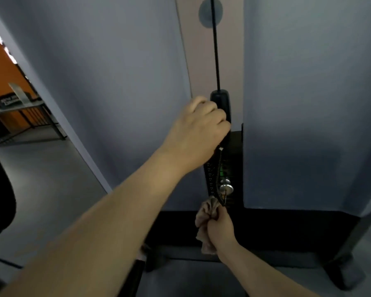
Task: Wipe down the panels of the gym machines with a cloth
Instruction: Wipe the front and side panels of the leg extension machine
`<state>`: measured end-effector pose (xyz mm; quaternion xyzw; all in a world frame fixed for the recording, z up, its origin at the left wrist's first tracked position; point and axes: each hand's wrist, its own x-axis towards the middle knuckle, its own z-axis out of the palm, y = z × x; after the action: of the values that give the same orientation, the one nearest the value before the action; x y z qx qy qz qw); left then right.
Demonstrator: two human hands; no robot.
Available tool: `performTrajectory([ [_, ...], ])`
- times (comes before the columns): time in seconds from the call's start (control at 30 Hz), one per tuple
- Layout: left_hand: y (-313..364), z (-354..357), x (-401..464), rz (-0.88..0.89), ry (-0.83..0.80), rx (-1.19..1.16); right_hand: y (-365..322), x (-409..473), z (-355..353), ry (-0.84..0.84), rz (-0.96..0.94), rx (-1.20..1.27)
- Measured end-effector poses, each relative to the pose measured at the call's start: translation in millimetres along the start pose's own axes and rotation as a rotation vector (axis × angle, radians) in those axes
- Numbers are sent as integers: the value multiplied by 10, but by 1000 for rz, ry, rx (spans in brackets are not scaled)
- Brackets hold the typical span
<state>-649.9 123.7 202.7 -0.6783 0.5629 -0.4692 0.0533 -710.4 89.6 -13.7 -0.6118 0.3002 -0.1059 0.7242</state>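
The main risk here sits in the narrow gap between the two grey panels (120, 86), where the weight stack (234, 168) shows. The cloth (208, 211) is bunched right at the foot of that gap, just under the silver selector pin (225, 187) and the coiled cord (218, 174) tied to it. A fold of cloth could snag on the pin or cord and tug the pin out. A sharper danger would be the stack dropping with fingers in the slot, if the upper grip lets go of a raised load (whether anything is actually lifted cannot be judged from this view).

The left hand (201, 127) reaches up and forward on a nearly straight arm, knuckles toward the camera, its fingers curled tight around the black fitting (221, 103) at the bottom of the thin cable (215, 43). The right hand (220, 229) is lower and closer, wrist bent slightly, fist closed on the cloth so that crumpled ends stick out above and below the fingers. The top end seems to touch the black strip beside the pin, though the blur there makes contact uncertain. The broad grey panels on either side are not being touched by the cloth at this moment.
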Motion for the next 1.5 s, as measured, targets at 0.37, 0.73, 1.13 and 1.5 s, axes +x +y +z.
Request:
performTrajectory([
  [0.37, -874, -456, 398, 245, -262, 453, -850, -202, 258, 207, -617, -38],
  [0.73, -1089, -492, 494, 254, -218, 444, -1252, -341, 356, 92, -815, -91],
  [1.13, -1647, -957, 977, 156, -88, 546, -1635, -325, 146, 47, -897, -178],
  [1.5, -2167, -1408, 1436, -358, 287, 417, -3468, -373, 322, -7, -1346, -87],
])
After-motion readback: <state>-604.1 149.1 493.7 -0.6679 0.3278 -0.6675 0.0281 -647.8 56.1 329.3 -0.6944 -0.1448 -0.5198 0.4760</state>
